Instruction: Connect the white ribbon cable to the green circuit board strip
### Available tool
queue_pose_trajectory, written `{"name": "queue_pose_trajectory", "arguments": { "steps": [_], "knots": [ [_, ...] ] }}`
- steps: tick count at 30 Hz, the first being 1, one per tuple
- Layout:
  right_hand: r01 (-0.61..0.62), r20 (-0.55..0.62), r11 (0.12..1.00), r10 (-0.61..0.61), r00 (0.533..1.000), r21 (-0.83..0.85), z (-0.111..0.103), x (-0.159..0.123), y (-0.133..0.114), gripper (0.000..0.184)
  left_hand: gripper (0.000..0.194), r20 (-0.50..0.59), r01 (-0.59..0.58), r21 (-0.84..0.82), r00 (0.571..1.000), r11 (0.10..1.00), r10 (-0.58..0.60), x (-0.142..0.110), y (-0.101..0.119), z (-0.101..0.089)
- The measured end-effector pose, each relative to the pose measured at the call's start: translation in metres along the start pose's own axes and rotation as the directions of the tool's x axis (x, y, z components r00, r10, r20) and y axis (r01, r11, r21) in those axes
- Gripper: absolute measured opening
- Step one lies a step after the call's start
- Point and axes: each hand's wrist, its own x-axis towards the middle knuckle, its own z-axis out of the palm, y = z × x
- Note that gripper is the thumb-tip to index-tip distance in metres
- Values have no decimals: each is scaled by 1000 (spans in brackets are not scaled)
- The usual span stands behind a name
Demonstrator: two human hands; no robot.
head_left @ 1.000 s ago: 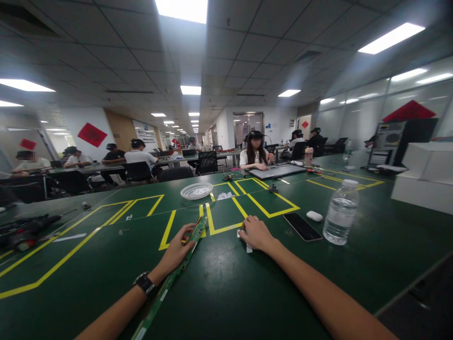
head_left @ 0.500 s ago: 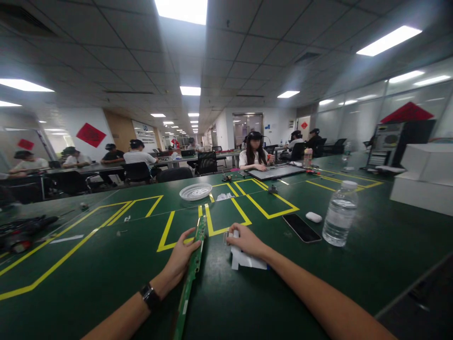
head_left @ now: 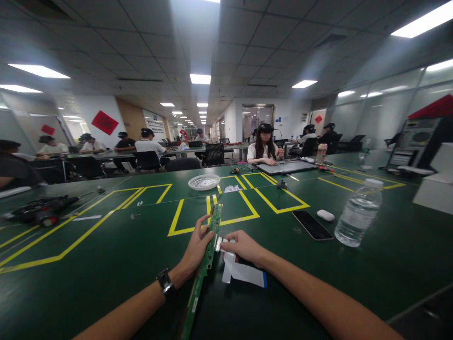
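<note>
My left hand (head_left: 197, 248) is closed round a long, narrow green circuit board (head_left: 201, 282), gripping its upper half. The board slants toward me, its lower end running out at the bottom of the view. Between the fingers and thumb of my right hand (head_left: 245, 246) is the metallic end of a white flat ribbon cable (head_left: 248, 274). That end is at the board's right edge; whether it sits in a socket I cannot tell. The rest of the cable hangs folded below my right hand, with a blue strip at its tip.
Right of my hands are a phone (head_left: 312, 225), a white case (head_left: 325, 215) and a water bottle (head_left: 359, 215). A white basket (head_left: 204, 182) stands ahead. Yellow tape (head_left: 184, 231) marks the green table. Dark tools (head_left: 42, 208) lie at left. A person (head_left: 264, 146) sits opposite at a flat panel (head_left: 286, 167).
My right hand has brought the ribbon cable's end over to the board's edge, closing the gap. More of the cable and its blue tip now shows. The view has turned slightly left.
</note>
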Motion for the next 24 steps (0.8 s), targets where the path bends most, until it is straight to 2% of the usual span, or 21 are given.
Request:
{"name": "queue_pose_trajectory", "arguments": {
  "steps": [3, 9, 24],
  "knots": [
    [-13, -24, 999, 12, 1000, -33, 0, 0, 1, 31, 55, 34, 1, -24, 999, 1000, 0, -1, 0, 0],
    [-21, -40, 998, 23, 999, 55, 1, 2, 4, 27, 53, 56, -8, -20, 998, 1000, 9, -1, 0, 0],
    [-21, -56, 999, 23, 998, 31, 3, 2, 7, 24, 41, 107, -100, 161, 991, 982, 84, -4, 2, 2]
  ]
}}
